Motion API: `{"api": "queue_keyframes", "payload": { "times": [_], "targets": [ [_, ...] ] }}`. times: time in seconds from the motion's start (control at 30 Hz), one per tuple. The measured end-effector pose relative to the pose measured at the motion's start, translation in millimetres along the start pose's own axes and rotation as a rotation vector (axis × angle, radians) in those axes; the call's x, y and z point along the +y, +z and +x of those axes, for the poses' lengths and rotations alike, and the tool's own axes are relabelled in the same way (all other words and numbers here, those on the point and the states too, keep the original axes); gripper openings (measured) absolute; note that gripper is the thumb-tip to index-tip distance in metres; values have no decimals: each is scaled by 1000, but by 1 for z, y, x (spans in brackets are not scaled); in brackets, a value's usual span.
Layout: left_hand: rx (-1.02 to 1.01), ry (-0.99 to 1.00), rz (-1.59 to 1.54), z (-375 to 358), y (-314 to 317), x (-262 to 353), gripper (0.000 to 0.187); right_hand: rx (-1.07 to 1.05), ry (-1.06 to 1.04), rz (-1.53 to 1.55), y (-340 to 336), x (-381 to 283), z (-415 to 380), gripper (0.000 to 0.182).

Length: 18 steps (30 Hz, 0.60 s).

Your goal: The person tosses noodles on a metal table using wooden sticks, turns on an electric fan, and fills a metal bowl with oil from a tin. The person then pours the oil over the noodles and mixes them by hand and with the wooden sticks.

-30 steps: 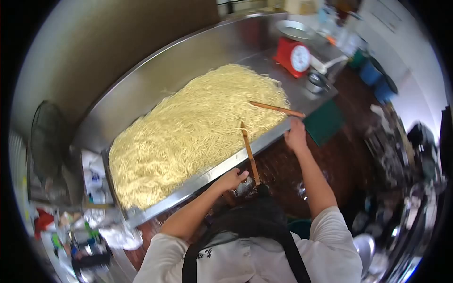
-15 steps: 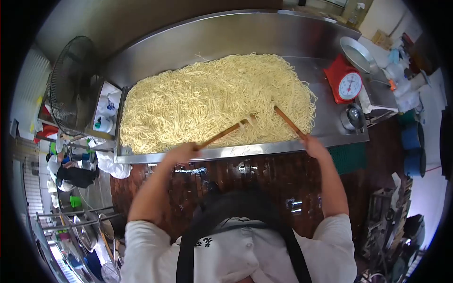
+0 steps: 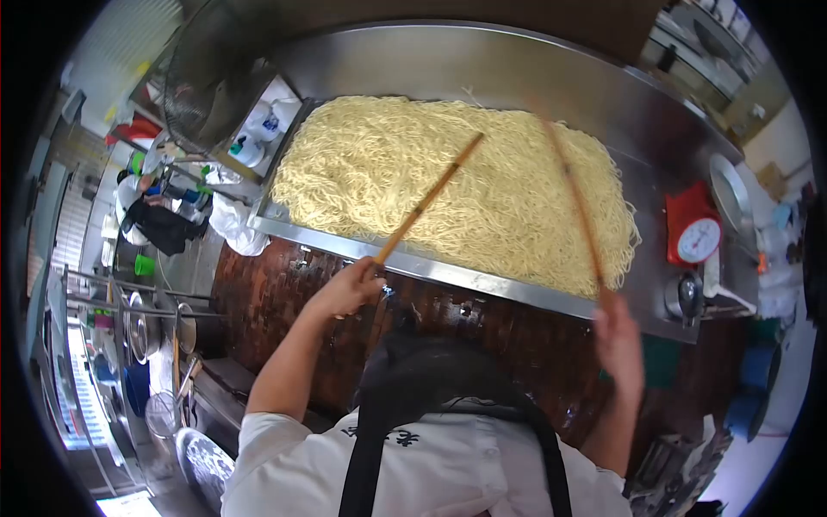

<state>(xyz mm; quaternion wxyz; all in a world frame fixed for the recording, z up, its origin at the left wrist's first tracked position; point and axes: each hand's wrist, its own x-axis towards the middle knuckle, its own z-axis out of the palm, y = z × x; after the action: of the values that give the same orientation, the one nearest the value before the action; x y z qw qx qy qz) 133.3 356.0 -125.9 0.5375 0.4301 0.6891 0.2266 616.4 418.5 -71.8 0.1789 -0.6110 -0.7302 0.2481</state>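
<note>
**Two sticks, one giant pile of noodles**

So the noodles (image 3: 448, 189) are out of any packaging and lying in one big, wide heap in a long metal tray (image 3: 448, 271), right in front of the person. That much is done. The spread looks pretty broad but not even: the top is lumpy and the strands are tangled, so I'd guess there's loosening and levelling left. Nobody could say how much from this view.

The person's left hand (image 3: 345, 290) has its fingers curled around the near end of a wooden stick (image 3: 422, 207), which slants out over the noodles. The right hand (image 3: 618, 340) is blurry, but it's closed on the end of a second stick (image 3: 591, 241) reaching over the right part of the heap. Can't tell how each finger sits there, or whether either tip touches noodles.

Off to the right there's a red scale (image 3: 693, 228) with a small metal cup (image 3: 687, 295) just beside it. Over on the left: a big fan (image 3: 207, 86), a white bag (image 3: 234, 224) and another person (image 3: 159, 220) well apart.
</note>
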Motion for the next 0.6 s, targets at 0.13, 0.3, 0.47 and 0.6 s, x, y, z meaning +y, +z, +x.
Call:
{"api": "queue_keyframes", "payload": {
  "times": [0.13,0.3,0.47,0.6],
  "targets": [
    [-37,-31,-214,-1,-12,-2,27,-299,-174,76,109,-26,59,33],
    [110,77,-535,39,-29,-75,28,-226,-34,411,222,-119,114,30],
    [161,248,-714,76,-53,-88,41,-361,-94,693,348,-256,136,28],
    [159,257,-667,81,-128,-98,47,-614,-54,899,401,-329,163,24]
  ]
}}
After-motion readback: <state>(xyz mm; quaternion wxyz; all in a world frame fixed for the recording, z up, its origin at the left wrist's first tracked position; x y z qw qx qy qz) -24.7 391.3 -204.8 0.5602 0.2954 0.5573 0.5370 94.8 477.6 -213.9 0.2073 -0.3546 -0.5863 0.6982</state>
